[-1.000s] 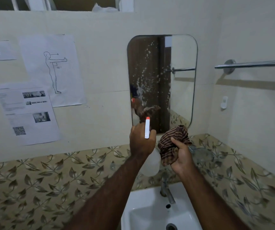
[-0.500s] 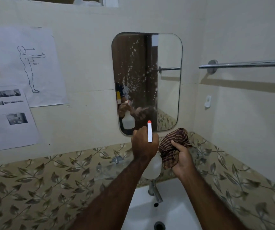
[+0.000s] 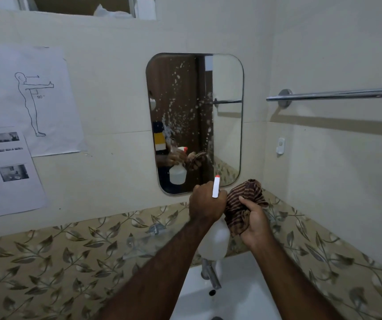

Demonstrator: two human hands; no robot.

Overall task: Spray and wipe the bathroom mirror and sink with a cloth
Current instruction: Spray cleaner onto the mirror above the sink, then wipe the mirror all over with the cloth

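A rounded rectangular mirror (image 3: pixel 222 93) hangs on the tiled wall, speckled with white spray droplets. My left hand (image 3: pixel 205 202) grips a white spray bottle (image 3: pixel 215 241) with a red-tipped nozzle pointing up at the mirror's lower edge. Just to its right, my right hand (image 3: pixel 254 222) holds a bunched brown striped cloth (image 3: pixel 243 202). A white sink (image 3: pixel 233 299) sits below both hands, partly hidden by my forearms.
A metal tap (image 3: pixel 211 274) stands at the sink's back edge. A chrome towel bar (image 3: pixel 337 94) runs along the right wall above a small white hook (image 3: pixel 280 145). Printed sheets (image 3: pixel 24 100) are stuck to the wall at left.
The view has drifted, so the mirror sits slightly differently in frame. Both hands have kept their grips below the mirror, and more droplets show on the glass.
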